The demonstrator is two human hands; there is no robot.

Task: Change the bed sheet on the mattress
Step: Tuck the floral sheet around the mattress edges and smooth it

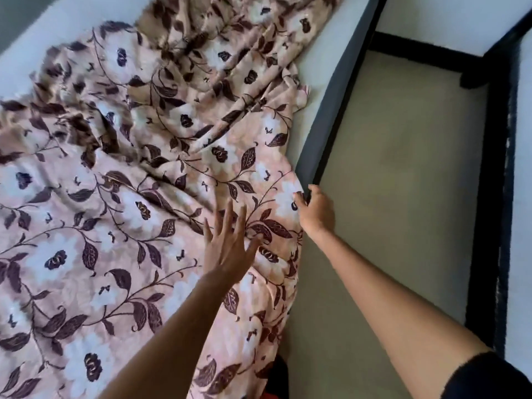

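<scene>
A pink bed sheet point(121, 214) with white flowers and dark leaves lies rumpled over the pale mattress point(319, 53), whose bare surface shows at the top right and top left. My left hand point(227, 243) lies flat on the sheet with its fingers spread and straight. Over at the mattress's right edge, my right hand point(315, 210) grips the sheet's border, fingers curled round the cloth. The sheet hangs over that edge below my hands.
The dark bed side point(322, 145) runs diagonally along the right of the mattress. Beyond it lies beige floor point(403, 182), bounded by black skirting point(489, 197) along white walls. A black sleeve covers my right upper arm at the bottom right.
</scene>
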